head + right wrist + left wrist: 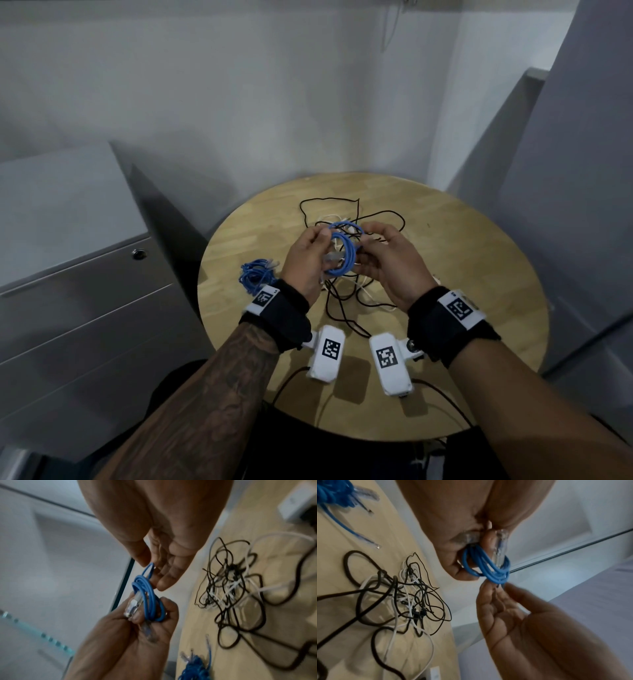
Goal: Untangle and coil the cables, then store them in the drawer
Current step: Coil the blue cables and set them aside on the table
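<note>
Blue network cable, wound into a small coil, is held up above the round wooden table between both hands. The left hand has its fingers curled round the lower part of the coil and pins the two clear plastic plugs against it. The right hand pinches the upper loops between thumb and fingertips, the other fingers loosely bent. Under the hands, on the tabletop, lies a tangle of thin black cables and white cables, knotted together. A second blue cable, already bundled, sits on the table's left side, just beside the left wrist. Each wrist wears a black strap with a white camera box carrying a square black-and-white coded marker; no readable lettering shows anywhere. Left of the table stands a grey drawer cabinet, its drawers shut, with a round lock on the top one
</note>
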A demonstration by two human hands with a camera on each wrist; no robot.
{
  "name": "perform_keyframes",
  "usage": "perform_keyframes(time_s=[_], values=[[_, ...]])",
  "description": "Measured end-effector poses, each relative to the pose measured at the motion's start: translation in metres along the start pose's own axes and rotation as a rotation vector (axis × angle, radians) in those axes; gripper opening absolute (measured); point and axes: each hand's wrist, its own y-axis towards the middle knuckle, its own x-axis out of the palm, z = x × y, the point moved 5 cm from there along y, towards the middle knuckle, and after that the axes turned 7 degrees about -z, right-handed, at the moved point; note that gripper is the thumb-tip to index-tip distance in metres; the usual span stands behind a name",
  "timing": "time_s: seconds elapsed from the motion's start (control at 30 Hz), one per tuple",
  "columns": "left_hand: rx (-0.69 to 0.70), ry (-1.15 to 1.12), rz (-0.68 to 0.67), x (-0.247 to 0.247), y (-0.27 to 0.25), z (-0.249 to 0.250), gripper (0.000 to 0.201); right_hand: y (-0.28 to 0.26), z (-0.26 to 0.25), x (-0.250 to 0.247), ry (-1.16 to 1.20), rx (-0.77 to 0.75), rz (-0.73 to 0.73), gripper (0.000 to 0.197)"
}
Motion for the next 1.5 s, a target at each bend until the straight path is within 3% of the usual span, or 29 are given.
perform_keyframes(time_s=[0.03,0.13,0.2,0.33,0.5,0.6,0.73,0.9,1.0,1.07,1.17,1.2,1.27,1.4,1.5], values=[[0.011,0.034,0.026,-0.001,0.0,-0.002,0.014,0.0,0.0,0.0,-0.105,-0.014,-0.025,0.03],[-0.003,0.021,0.026,0.003,-0.003,-0.007,0.016,0.002,0.007,0.003,-0.414,-0.038,-0.164,0.091],[-0.036,-0.029,0.006,0.007,-0.004,-0.01,0.017,0.002,0.012,0.005,-0.57,-0.067,-0.179,0.108],[-0.101,-0.115,-0.017,0.009,-0.005,-0.01,0.018,-0.001,0.007,0.003,-0.642,-0.133,-0.049,0.081],[-0.091,-0.16,-0.138,0.022,-0.009,-0.01,0.01,-0.001,0.004,-0.004,-0.38,-0.067,0.031,0.05],[-0.073,-0.022,-0.15,0.021,-0.008,-0.011,0.026,0.003,0.006,-0.007,-0.259,-0.069,0.023,0.034],[-0.036,0.263,-0.182,0.018,-0.009,-0.013,0.028,0.0,-0.01,-0.012,-0.438,-0.238,0.081,0.022],[0.021,0.346,-0.23,0.019,-0.009,-0.009,0.026,-0.006,-0.023,-0.009,-0.575,-0.414,0.112,0.007],[0.068,0.383,-0.173,0.015,-0.007,-0.005,0.02,-0.009,-0.029,-0.007,-0.627,-0.477,0.158,0.01],[0.067,0.403,-0.176,0.014,-0.007,-0.002,0.016,-0.007,-0.028,-0.008,-0.508,-0.34,0.12,0.019],[0.048,0.407,-0.228,0.015,-0.008,-0.007,0.015,-0.002,-0.014,-0.009,-0.25,-0.042,-0.069,0.027],[0.034,0.408,-0.248,0.015,-0.008,-0.009,0.014,-0.002,-0.012,-0.01,-0.23,-0.016,-0.099,0.027],[-0.014,0.39,-0.295,0.017,-0.01,-0.014,0.011,-0.002,-0.02,-0.019,-0.262,-0.091,-0.03,0.022],[-0.214,0.166,-0.326,0.016,-0.011,-0.025,0.021,-0.004,-0.053,-0.047,-0.345,-0.314,0.283,0.015],[-0.172,0.277,-0.353,0.014,-0.011,-0.026,0.021,-0.008,-0.064,-0.056,-0.37,-0.374,0.369,0.016]])
